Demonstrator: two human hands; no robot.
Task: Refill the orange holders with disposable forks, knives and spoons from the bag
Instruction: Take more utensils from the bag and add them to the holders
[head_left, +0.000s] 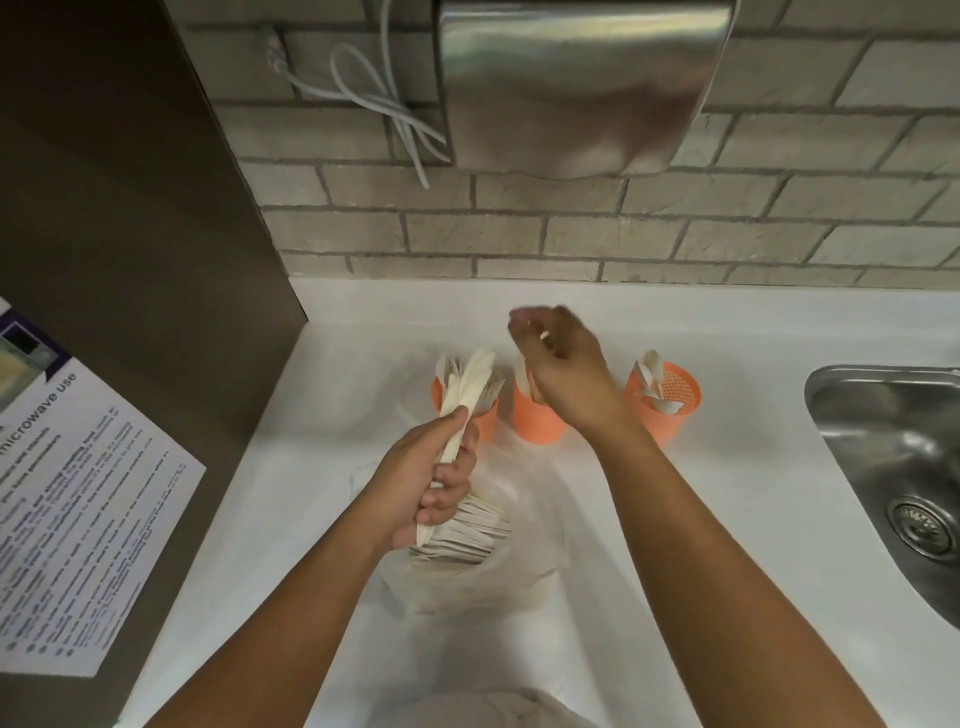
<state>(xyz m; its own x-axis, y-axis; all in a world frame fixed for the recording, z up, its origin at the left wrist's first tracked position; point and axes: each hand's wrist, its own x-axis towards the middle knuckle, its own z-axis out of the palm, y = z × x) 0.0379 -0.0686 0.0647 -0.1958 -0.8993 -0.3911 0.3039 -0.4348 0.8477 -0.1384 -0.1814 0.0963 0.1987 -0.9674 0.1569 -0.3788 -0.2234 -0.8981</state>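
Three orange holders stand in a row on the white counter: the left holder (486, 423) with forks in it, the middle holder (535, 415), and the right mesh holder (667, 402) with a few spoons. My left hand (434, 478) grips a bundle of pale utensils (470, 387), raised in front of the left holder. My right hand (558, 364) hovers over the middle holder, fingers curled on what looks like one pale utensil, blurred. A clear plastic bag (483, 561) with more cutlery lies below my left hand.
A steel sink (893, 467) is set into the counter at the right. A steel dispenser (576, 83) and a white cable (384, 98) hang on the brick wall. At left a dark appliance side carries a printed microwave notice (78, 509).
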